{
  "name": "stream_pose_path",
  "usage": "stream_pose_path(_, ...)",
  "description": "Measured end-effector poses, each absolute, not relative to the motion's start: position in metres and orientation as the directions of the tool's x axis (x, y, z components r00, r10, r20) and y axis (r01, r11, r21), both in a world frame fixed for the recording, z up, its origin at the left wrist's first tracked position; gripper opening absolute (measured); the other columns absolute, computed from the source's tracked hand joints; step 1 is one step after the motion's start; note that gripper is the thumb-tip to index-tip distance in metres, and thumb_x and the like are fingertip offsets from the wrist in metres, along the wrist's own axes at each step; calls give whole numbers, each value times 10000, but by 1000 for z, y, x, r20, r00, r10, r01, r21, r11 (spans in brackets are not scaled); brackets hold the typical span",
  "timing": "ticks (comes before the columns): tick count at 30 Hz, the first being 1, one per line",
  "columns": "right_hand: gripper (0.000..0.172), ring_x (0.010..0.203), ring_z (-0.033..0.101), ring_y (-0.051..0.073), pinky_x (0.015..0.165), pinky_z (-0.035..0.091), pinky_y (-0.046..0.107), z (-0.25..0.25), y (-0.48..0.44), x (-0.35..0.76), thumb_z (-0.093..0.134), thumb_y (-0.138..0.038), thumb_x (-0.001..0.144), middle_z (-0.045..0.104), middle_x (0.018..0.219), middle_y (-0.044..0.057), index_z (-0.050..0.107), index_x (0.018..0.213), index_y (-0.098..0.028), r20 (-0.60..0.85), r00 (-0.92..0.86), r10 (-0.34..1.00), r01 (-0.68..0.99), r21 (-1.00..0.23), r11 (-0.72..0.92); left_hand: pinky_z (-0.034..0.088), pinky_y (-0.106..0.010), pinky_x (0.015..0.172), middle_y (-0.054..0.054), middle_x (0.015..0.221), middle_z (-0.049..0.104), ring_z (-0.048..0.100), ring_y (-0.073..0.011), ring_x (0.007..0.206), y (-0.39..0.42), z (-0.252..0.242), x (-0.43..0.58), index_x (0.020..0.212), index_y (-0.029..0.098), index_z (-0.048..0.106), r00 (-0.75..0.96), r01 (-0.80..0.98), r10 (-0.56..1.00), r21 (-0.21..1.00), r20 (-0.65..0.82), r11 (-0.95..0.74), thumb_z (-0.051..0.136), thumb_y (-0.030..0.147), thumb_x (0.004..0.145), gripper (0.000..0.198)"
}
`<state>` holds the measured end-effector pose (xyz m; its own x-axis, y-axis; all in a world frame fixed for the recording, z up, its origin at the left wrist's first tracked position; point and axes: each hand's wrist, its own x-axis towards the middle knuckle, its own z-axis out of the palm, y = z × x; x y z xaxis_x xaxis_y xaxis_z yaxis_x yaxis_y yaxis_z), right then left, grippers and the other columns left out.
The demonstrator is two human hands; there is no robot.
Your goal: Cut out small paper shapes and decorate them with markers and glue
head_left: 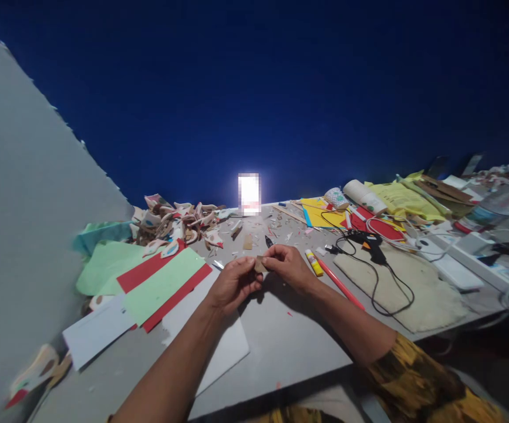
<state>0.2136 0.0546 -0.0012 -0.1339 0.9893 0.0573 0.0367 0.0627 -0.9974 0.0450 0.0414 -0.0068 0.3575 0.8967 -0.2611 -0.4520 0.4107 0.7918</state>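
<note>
My left hand (233, 284) and my right hand (287, 266) meet over the middle of the grey table (280, 341). Both pinch a small brown piece of cardboard (260, 264) between their fingertips, left hand at its near-left end, right hand at its far-right end. The piece is held just above the tabletop. A yellow glue stick (314, 262) and a red pencil (339, 284) lie right beside my right wrist. A small brown scrap (248, 242) lies on the table just beyond my hands.
Green and red paper sheets (161, 283) and white sheets (98, 330) lie at left. A heap of cut paper shapes (179, 223) sits behind them. A black glue gun (371, 245) with its cord rests on a beige mat (425, 294). Yellow papers, rolls and cables crowd the right.
</note>
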Motion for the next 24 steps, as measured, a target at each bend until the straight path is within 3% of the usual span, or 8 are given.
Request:
stream_pose_path(6,182,502,487,106,475,335,222,-1,66,208,714,-336,729,596,576,-19,647,743,-167,-60,-229,972,-13,-998,-65,495,-189,513,-4,656,668,578,-85,512,46,-7,43,927,138,721,251,-394,937,858,-243,328,878,246,682,310)
stream_pose_path(13,165,592,519,133,542,380,254,-11,65,201,699,-331,765,604,640,-8,652,727,-178,95,-142,985,91,-990,109,434,-199,465,21,586,624,541,-86,470,45,-10,44,799,166,695,122,-347,954,888,-276,301,879,340,662,287)
stream_pose_path(17,164,601,527,135,548,387,255,-14,62,203,687,-324,777,610,649,-6,648,716,-176,102,-140,985,103,-988,117,413,-206,444,28,566,604,507,-85,438,43,-11,47,770,179,669,115,-319,954,900,-276,298,861,363,678,281)
stream_pose_path(24,244,510,498,109,477,353,226,-17,59,203,793,-362,718,579,589,-31,656,789,-172,-58,-186,981,-92,-993,-76,419,-207,450,16,559,603,512,-88,452,39,-9,50,722,175,645,116,-273,952,912,-284,306,865,378,686,301)
